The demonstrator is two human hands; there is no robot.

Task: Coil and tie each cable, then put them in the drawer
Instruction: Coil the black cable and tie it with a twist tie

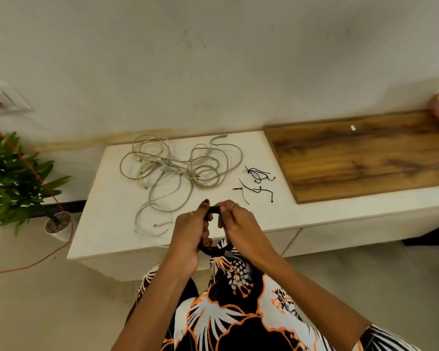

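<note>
White desk point(127, 239) carries a loose grey cable tangle point(178, 165) w/ black ties point(257, 182) just right of it. Left hand point(190, 234) & right hand point(235, 224), at desk's front edge, both clench a black cable coil point(214, 247). Risk: coil springs open if either grip eases before a tie's on; ties aren't in hand.

Readable text: none in this view.
Labels or brands: none can be read on any thing.
Numbers or signs: none can be read.
</note>
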